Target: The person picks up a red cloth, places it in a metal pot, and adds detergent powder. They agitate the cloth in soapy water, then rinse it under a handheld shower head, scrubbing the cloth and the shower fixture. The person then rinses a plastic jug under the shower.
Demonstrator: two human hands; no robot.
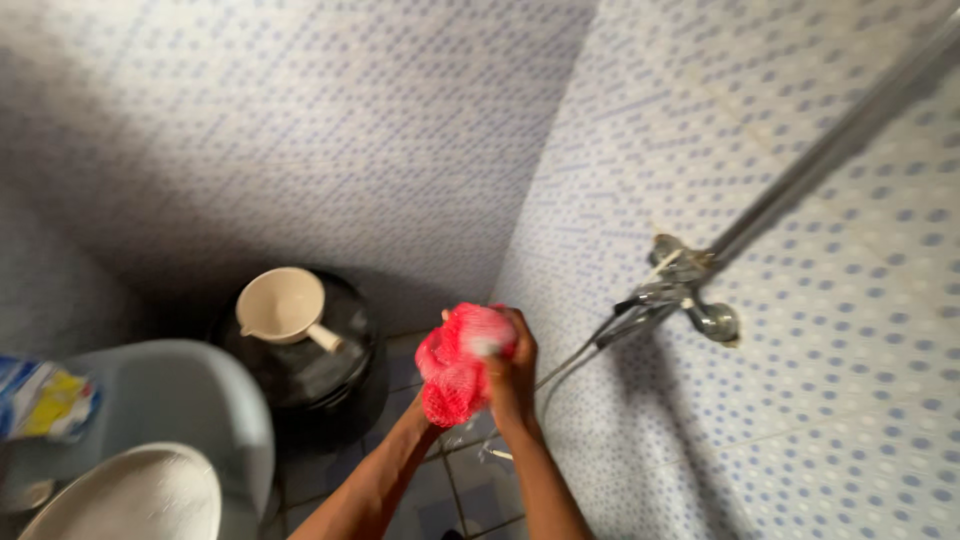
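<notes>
Head view: red mesh sponge (462,365), long axis vertical, between both hands.

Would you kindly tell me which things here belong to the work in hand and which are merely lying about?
In hand:
red mesh sponge, held between both hands
left hand, mostly hidden behind it
right hand

Lying about:
cream scoop on the black bucket
wall tap
toilet

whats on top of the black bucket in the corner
A cream scoop with a short handle rests on the black bucket, open side up and looking empty. What the bucket holds cannot be seen.
</notes>
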